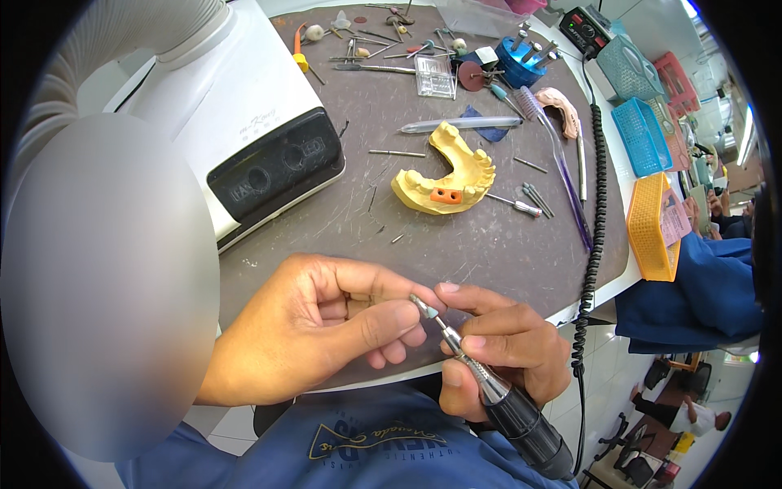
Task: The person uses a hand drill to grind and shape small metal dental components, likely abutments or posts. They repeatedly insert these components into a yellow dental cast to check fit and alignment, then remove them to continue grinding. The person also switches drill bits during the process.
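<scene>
My left hand (334,314) is closed, its thumb and index finger pinching a small grey, metal-looking piece (418,302). What that piece is exactly is too small to tell. In my right hand (513,346) lies a black and silver rotary handpiece (521,416), gripped like a pen and slanting up to the left. Its pale blue-green tip (431,313) meets or nearly meets the small piece. Beyond my hands a yellow dental cast (448,175) stands on the grey work mat (301,253), with an orange block (445,196) set in its near side.
A white dust extractor (269,155) with a ribbed hose fills the left. Burs and polishing tips (383,45), a blue bur stand (525,61), a toothbrush (562,167) and a pinkish cast (560,110) lie farther back. The handpiece's coiled cord (599,204) runs along the right, beside plastic baskets (652,228).
</scene>
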`<state>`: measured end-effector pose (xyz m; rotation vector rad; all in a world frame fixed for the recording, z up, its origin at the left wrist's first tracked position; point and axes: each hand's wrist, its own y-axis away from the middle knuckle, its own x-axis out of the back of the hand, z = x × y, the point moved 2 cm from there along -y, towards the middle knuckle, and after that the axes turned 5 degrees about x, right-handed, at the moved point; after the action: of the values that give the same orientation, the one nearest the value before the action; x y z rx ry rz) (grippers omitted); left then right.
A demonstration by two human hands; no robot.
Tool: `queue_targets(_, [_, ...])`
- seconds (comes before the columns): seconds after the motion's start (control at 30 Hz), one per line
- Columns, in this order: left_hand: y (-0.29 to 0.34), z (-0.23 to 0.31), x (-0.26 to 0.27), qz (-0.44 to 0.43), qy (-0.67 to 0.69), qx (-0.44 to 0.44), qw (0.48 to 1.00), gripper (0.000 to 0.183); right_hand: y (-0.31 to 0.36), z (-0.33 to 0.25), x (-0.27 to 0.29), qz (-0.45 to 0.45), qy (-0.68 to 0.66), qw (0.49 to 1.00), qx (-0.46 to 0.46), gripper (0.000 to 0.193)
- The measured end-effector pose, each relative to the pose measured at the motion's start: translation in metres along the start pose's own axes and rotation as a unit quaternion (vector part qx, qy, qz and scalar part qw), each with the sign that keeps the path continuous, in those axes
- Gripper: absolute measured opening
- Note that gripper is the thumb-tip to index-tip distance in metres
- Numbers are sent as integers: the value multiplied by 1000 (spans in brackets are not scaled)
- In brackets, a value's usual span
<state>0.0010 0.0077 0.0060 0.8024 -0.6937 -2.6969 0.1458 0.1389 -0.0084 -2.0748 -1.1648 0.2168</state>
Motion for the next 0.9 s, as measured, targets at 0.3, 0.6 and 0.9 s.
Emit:
queue_targets(0.3, [0, -1, 1, -6, 6, 3, 1000, 30, 0, 0, 0, -6, -1, 1000, 1, 26])
queue_targets(0.6, [0, -1, 1, -10, -2, 0, 1000, 30, -1, 0, 0, -4, -12, 1000, -4, 26])
queue_targets(0.9, [1, 0, -1, 5, -1, 1, 1000, 24, -2, -3, -1, -1, -3, 1000, -8, 24])
